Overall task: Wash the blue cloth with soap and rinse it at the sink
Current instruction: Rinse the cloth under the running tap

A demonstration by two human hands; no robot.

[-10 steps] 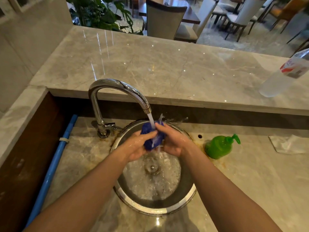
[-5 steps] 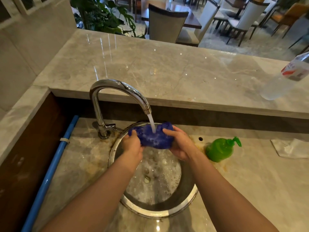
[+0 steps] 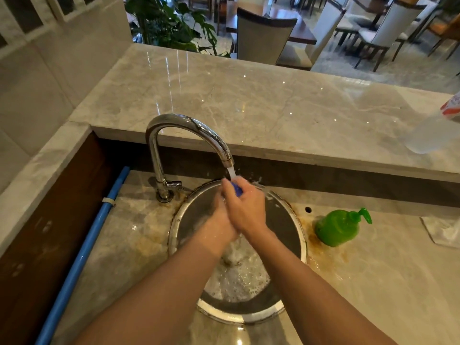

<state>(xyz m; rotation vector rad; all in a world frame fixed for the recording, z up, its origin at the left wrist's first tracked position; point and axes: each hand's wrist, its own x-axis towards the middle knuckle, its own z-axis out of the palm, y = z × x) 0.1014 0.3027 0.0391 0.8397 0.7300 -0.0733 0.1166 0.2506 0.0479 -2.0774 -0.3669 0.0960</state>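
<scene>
- A blue pipe (image 3: 82,252) runs along the left edge of the lower bench (image 3: 129,247), held by a white clip.
- A chrome tap (image 3: 174,143) stands at the back left of the sink (image 3: 296,225); its spout arches to the right and water (image 3: 231,172) runs from it.
- The sink is round and steel, set into the bench, with foam (image 3: 239,280) lying in its bottom.
- The left hand (image 3: 219,220) is over the sink, pressed against the right hand and partly hidden beneath it; its fingers seem curled round the cloth, though most of them are hidden.
- The cloth (image 3: 237,190) is bunched between the two hands directly under the spout, in the water; only a small blue bit shows at the top.
- The right hand (image 3: 245,207) lies over the left, its fingers (image 3: 230,188) curled tight round the cloth.
- Rusty brown stains ring the sink rim on the bench.
- A green soap bottle (image 3: 336,227) with a pump top stands on the bench just right of the sink, apart from the hands.
- A clear plastic wrapper (image 3: 443,230) lies on the bench at the far right edge.
- A clear bottle (image 3: 433,130) with a red and white label stands on the raised marble ledge (image 3: 249,103), cut off by the right edge.
</scene>
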